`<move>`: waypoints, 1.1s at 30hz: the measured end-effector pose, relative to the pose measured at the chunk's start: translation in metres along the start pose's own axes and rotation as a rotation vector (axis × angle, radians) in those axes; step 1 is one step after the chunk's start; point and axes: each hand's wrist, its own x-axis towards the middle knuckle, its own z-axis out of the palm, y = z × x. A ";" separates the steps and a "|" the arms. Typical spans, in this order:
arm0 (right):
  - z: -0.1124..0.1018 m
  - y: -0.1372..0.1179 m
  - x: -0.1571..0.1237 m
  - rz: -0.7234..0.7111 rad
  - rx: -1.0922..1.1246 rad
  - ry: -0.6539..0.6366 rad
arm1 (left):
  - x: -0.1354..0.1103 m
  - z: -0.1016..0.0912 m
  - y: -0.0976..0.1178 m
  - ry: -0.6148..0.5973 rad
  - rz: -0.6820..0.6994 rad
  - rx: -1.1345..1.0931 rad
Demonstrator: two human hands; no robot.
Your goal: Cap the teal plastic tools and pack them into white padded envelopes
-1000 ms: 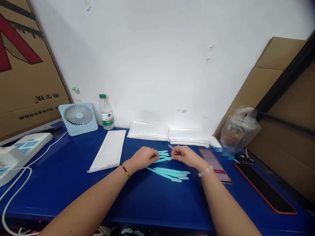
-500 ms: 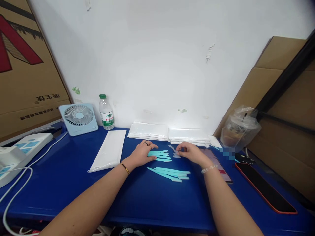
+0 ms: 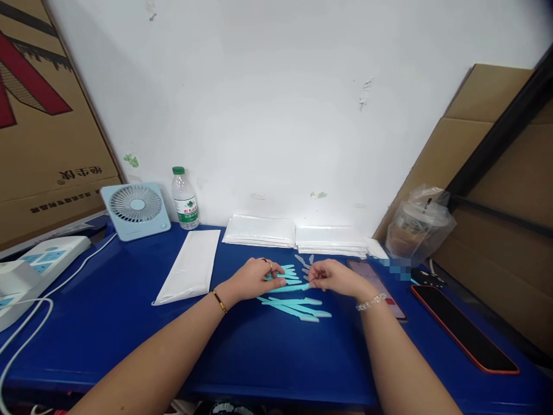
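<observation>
Between the thumb and fingers of my right hand [image 3: 330, 278] is the tip end of a turquoise eyebrow razor [image 3: 290, 288]. My left hand [image 3: 259, 278] lies over a row of similar razors [image 3: 290, 274], thumb and forefinger apart; its thumb is close to the held razor's other end, and I cannot tell if it touches. Nearer to me, a loose fan of turquoise razors [image 3: 298, 311] rests on the blue table [image 3: 242, 351]. Several small translucent pieces, like blade caps [image 3: 300, 261], lie beside my right fingers, partly hidden by them.
White packets [image 3: 259, 230] line the wall, and a single white packet [image 3: 190, 266] lies left. A fan [image 3: 137, 210], water bottle [image 3: 186, 202] and power strip [image 3: 56, 253] are further left. Right are two phones [image 3: 375, 282] [image 3: 464, 328] and a bagged drink cup [image 3: 417, 227].
My right hand has come nearer and a little left, from the translucent pieces to a turquoise razor it now pinches. One razor has left the near fan. One translucent piece now stands farther right.
</observation>
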 end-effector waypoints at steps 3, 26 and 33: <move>0.003 0.002 0.006 -0.025 0.091 0.084 | 0.001 0.000 0.001 -0.056 0.008 0.024; 0.009 -0.008 0.000 -0.047 -0.188 -0.107 | 0.003 0.011 -0.029 0.084 -0.092 0.151; 0.002 -0.002 0.002 -0.010 0.059 0.083 | 0.006 0.007 -0.024 0.217 -0.130 -0.041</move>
